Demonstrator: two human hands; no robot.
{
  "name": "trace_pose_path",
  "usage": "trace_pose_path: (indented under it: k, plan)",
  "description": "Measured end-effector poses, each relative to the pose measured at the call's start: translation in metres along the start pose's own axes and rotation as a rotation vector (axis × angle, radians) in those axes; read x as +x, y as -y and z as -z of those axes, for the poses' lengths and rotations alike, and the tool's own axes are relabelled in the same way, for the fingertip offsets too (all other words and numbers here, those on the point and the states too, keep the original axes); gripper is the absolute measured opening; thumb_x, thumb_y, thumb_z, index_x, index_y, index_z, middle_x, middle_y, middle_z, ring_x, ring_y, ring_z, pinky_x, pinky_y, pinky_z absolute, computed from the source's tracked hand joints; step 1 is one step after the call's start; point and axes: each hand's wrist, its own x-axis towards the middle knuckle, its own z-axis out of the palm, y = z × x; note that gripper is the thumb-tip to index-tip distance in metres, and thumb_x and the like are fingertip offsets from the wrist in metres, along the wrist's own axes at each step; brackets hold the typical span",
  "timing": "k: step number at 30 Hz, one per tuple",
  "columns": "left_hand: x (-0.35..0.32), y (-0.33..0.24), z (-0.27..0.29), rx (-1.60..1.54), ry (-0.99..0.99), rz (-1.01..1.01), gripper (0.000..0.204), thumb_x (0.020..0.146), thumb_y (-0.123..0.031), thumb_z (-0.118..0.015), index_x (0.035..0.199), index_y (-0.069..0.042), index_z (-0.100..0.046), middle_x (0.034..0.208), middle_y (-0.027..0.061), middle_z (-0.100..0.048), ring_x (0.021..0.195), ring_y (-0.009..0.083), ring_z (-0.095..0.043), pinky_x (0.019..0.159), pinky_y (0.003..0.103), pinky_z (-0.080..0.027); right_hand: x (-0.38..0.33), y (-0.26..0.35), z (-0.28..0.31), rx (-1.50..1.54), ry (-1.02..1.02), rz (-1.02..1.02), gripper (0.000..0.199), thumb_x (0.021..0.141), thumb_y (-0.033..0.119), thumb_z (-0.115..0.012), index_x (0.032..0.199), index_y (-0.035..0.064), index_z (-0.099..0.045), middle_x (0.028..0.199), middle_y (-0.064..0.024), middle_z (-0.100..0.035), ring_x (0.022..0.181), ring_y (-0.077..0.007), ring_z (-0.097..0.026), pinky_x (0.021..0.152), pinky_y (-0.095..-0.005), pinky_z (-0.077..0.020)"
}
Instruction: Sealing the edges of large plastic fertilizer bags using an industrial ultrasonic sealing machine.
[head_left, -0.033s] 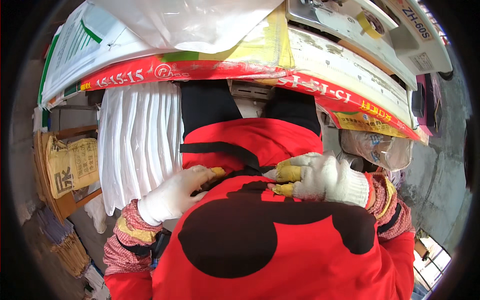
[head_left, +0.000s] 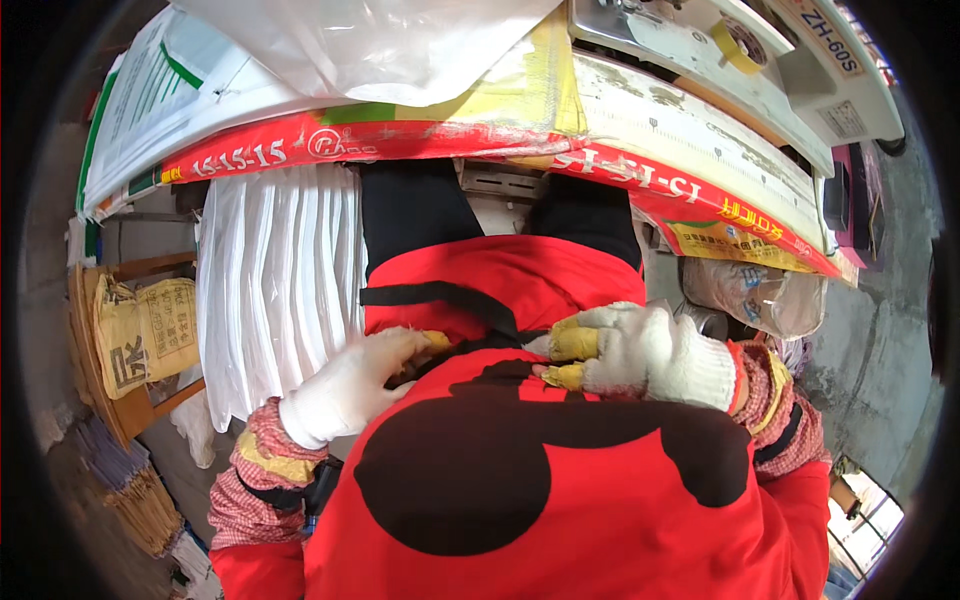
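Observation:
Both my hands wear white work gloves with yellow wrapping at some fingertips, and they meet the front of a red apron (head_left: pixel 620 470) with large black shapes on it. My left hand (head_left: pixel 365 372) is closed at the waist, its bent fingers on a black strap (head_left: pixel 440 295) that crosses the red cloth. Facing it, my right hand (head_left: pixel 640 355) is curled, with thumb and fingers closed around the strap's other part. The fold of the apron partly hides the fingertips. Checked sleeve covers with yellow bands sit on both forearms.
Ahead stands a table edged with red printed sacking (head_left: pixel 420 140). A clear plastic sheet (head_left: pixel 370 50) and a white machine (head_left: pixel 820 70) with a tape roll (head_left: pixel 740 47) are on it. White folded bags (head_left: pixel 280 290) hang at left, beside a wooden chair (head_left: pixel 125 400).

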Motion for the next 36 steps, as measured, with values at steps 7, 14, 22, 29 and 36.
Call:
trace_pose_path:
  k: [7,14,22,29,36]
  plan:
    - [0.027,0.021,-0.018,0.121,-0.334,-0.135,0.034,0.077,-0.003,-0.063,0.111,-0.003,-0.061,0.098,0.0168,-0.063,0.093,0.0315,-0.061,0.081,0.036,-0.049,0.032,-0.011,-0.005,0.236,-0.168,-0.007,0.036,0.080,0.006,-0.062,0.114,0.0198,-0.064,0.108,-0.0069,-0.063,0.095,-0.0281,-0.062,0.078,-0.0359,-0.0502]
    - [0.041,0.031,-0.006,0.464,-0.564,-0.362,0.029,0.074,0.006,-0.059,0.099,-0.006,-0.065,0.091,0.0117,-0.062,0.090,0.0299,-0.061,0.079,0.037,-0.050,0.067,-0.006,-0.002,0.192,-0.153,-0.120,0.031,0.078,0.019,-0.067,0.109,0.0152,-0.065,0.101,-0.0108,-0.062,0.088,-0.0310,-0.062,0.070,-0.0403,-0.0505]
    - [0.047,0.014,-0.006,0.332,-0.612,-0.314,0.027,0.073,0.006,-0.059,0.098,-0.003,-0.064,0.093,0.0140,-0.063,0.092,0.0308,-0.061,0.081,0.036,-0.050,0.067,0.012,0.010,-0.183,-0.153,-0.341,0.033,0.070,0.023,-0.072,0.100,0.0119,-0.067,0.096,-0.0117,-0.063,0.089,-0.0316,-0.063,0.074,-0.0408,-0.0526]
    - [0.027,0.003,-0.008,0.318,-0.594,-0.368,0.035,0.068,0.010,-0.059,0.100,-0.001,-0.064,0.094,0.0141,-0.061,0.092,0.0311,-0.061,0.081,0.036,-0.051,0.047,0.011,0.007,-0.387,-0.271,-0.352,0.026,0.069,0.026,-0.073,0.089,0.0108,-0.068,0.090,-0.0113,-0.063,0.081,-0.0305,-0.063,0.069,-0.0414,-0.0518]
    - [0.024,0.009,-0.009,0.314,-0.477,-0.327,0.037,0.069,0.007,-0.061,0.105,-0.003,-0.065,0.093,0.0121,-0.061,0.092,0.0287,-0.061,0.079,0.035,-0.051,-0.009,-0.012,-0.026,-0.660,-0.355,-0.354,0.018,0.071,0.027,-0.065,0.082,0.0129,-0.064,0.069,-0.0056,-0.054,0.057,-0.0234,-0.060,0.049,-0.0367,-0.0486]
